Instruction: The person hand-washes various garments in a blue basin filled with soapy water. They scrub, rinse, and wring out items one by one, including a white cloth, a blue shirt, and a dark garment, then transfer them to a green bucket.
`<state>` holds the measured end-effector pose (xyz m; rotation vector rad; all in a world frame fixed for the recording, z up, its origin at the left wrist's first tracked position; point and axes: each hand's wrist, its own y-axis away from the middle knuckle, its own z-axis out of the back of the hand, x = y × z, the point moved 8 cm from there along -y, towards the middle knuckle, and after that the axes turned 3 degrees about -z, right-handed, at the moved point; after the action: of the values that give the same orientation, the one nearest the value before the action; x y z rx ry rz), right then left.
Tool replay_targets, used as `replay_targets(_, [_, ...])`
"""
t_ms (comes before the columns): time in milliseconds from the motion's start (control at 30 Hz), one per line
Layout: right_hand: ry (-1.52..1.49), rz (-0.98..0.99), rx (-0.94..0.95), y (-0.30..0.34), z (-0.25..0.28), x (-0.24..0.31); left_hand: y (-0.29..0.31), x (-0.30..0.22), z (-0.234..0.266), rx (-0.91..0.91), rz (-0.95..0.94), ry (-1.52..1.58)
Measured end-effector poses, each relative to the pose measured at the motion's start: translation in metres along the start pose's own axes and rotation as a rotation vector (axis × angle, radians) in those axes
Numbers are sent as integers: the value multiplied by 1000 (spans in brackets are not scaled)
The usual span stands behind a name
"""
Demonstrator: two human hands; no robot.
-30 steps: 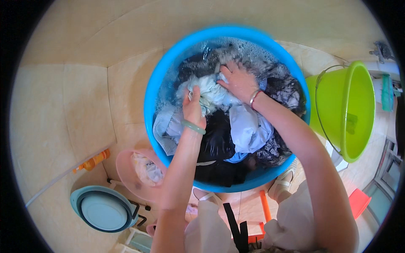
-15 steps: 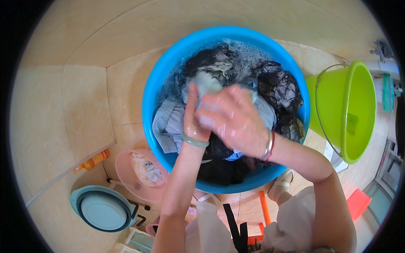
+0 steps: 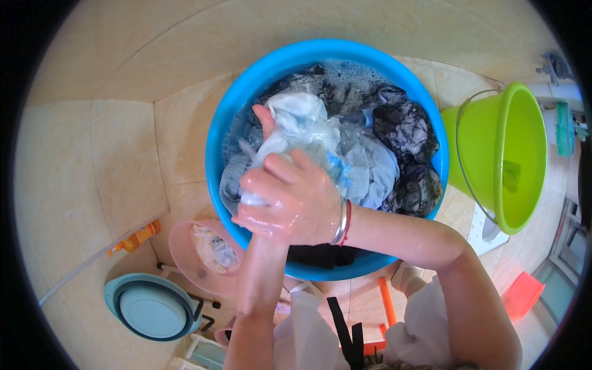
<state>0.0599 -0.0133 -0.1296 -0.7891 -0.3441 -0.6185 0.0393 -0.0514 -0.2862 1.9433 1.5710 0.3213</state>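
Observation:
A large blue tub (image 3: 217, 132) holds soapy water and soaked clothes. Above the water, a wet white garment (image 3: 299, 114) is bunched between my hands, its folds spreading over the laundry. My right hand (image 3: 290, 203) is closed on its near part, fingers curled across my left wrist area, with suds on the skin. Of my left hand (image 3: 264, 120) only a digit shows beyond the fabric; the garment and my right hand cover the rest. Dark mottled clothing (image 3: 404, 129) lies at the tub's right side, and a pale grey garment (image 3: 233, 179) with a gathered edge at its left.
A lime-green bucket (image 3: 487, 157) with a wire handle leans beside the tub. Left of the tub are a pink basin (image 3: 185, 259) with cloth in it, a grey-blue collapsible basin (image 3: 151, 308) and an orange bottle (image 3: 137, 237). A red container (image 3: 523, 295) sits lower right.
My right hand has moved left and nearer, onto my left wrist area. More white fabric now spreads above the tub, covering most of my left hand.

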Motion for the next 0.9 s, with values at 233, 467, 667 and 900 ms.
replay_targets(233, [-56, -124, -174, -13, 8, -70, -13, -8, 18, -217, -342, -110])
replay_targets(467, [235, -441, -111, 38, 0, -187, -15, -17, 25, -125, -368, -371])
replay_targets(667, [390, -228, 324, 65, -33, -172, -36, -26, 65, -282, -391, -469])
replay_targets(900, [568, -659, 915, 97, -97, -245, -65, 2, 72, -243, -259, -569])
